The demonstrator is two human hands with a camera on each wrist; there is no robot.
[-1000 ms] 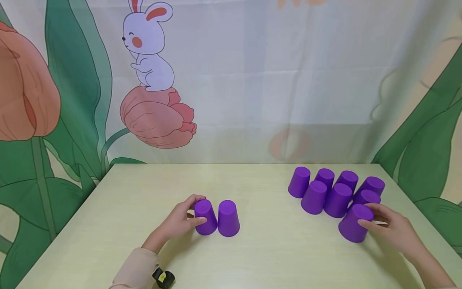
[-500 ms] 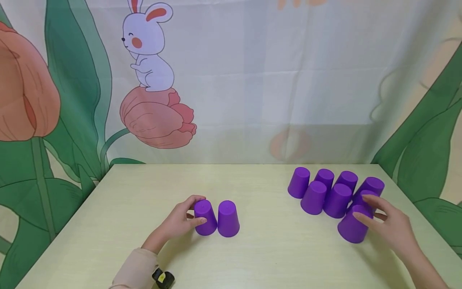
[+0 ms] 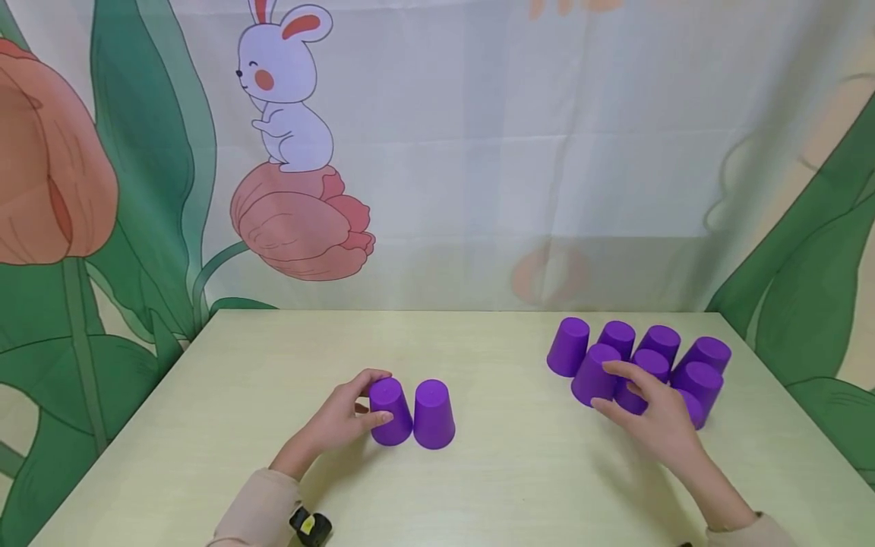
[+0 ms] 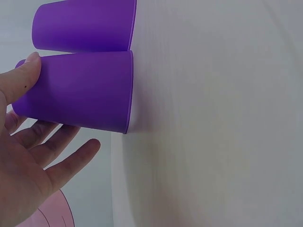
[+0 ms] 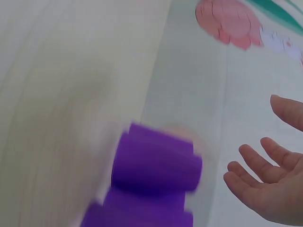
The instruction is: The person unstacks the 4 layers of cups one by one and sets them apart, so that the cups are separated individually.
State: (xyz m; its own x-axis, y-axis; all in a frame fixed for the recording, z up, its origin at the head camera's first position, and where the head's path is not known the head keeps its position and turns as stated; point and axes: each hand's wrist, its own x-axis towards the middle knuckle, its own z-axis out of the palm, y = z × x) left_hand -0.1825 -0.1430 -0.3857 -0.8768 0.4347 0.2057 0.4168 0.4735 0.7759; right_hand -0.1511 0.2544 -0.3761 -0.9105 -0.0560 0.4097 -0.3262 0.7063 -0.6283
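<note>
My left hand [image 3: 335,416] grips an upside-down purple plastic cup [image 3: 391,414], thumb on its near side and index finger behind the top. Directly right of it stands a second purple cup [image 3: 434,415], also upside down. In the left wrist view, the gripped cup [image 4: 83,92] lies close against its neighbour [image 4: 85,26]. My right hand [image 3: 659,418] hovers over the right-hand group, thumb and fingers spread around a front-row cup [image 3: 591,380] in the head view. The right wrist view shows that hand [image 5: 270,184] apart from the blurred cups [image 5: 156,163], holding nothing.
Several purple cups stand upside down in close rows at the table's back right, such as the far-left cup [image 3: 568,348] and a right-side cup [image 3: 704,384]. The pale table [image 3: 506,486] ends at a printed rabbit-and-tulip cloth [image 3: 444,152]. A black wrist device [image 3: 311,526] sits by the left sleeve.
My right hand has let go of the nearest cup of the group, lifted off it and moved left over the other cups. My left hand has stayed on its cup.
</note>
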